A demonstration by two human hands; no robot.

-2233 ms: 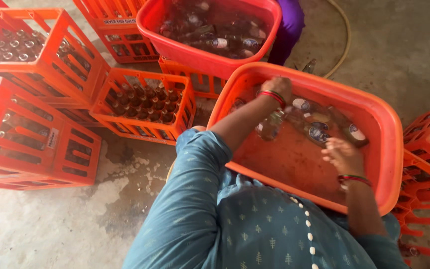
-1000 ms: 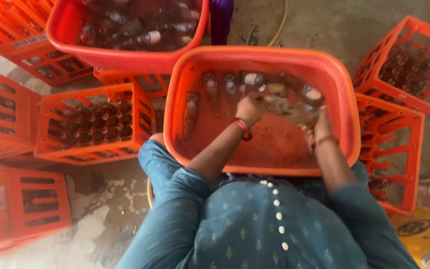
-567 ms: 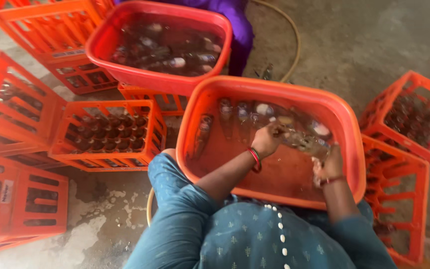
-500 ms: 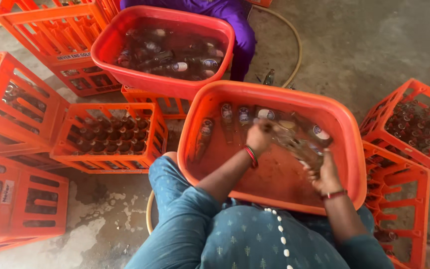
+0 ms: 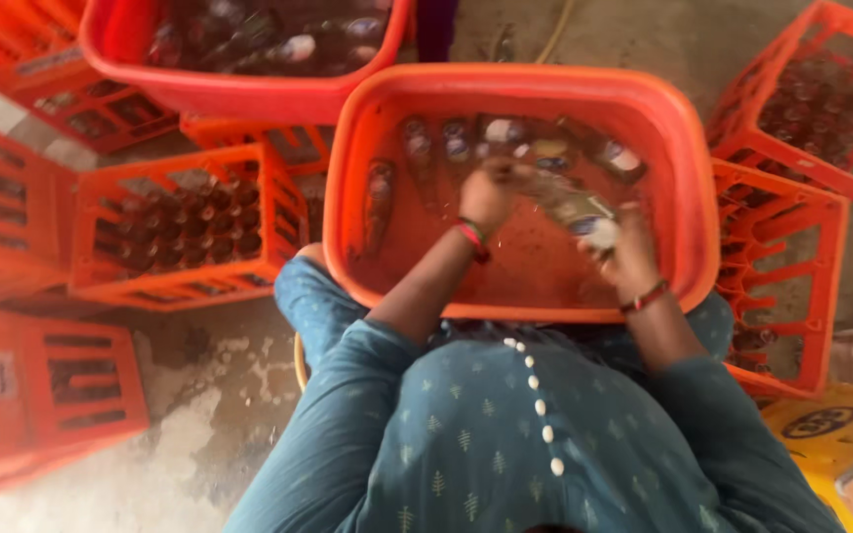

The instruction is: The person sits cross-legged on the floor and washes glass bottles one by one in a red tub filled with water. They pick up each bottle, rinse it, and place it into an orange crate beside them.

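Observation:
An orange plastic tub (image 5: 688,188) of water sits in front of me with several glass bottles lying in it. Both hands hold one glass bottle (image 5: 573,205) slanted over the water. My left hand (image 5: 491,192) grips its upper end. My right hand (image 5: 626,259) closes on its lower end. A red bangle sits on each wrist. More bottles (image 5: 417,158) lie along the tub's far and left sides.
A second red tub (image 5: 239,94) of bottles stands behind. An orange crate (image 5: 180,227) filled with bottles is at the left, more crates (image 5: 792,109) at the right and far left. A yellow object (image 5: 831,434) lies at lower right. The floor is wet concrete.
The view has shifted and blurred. My hands have stayed in the tub, working the same bottle, with the right hand drawn slightly nearer to me.

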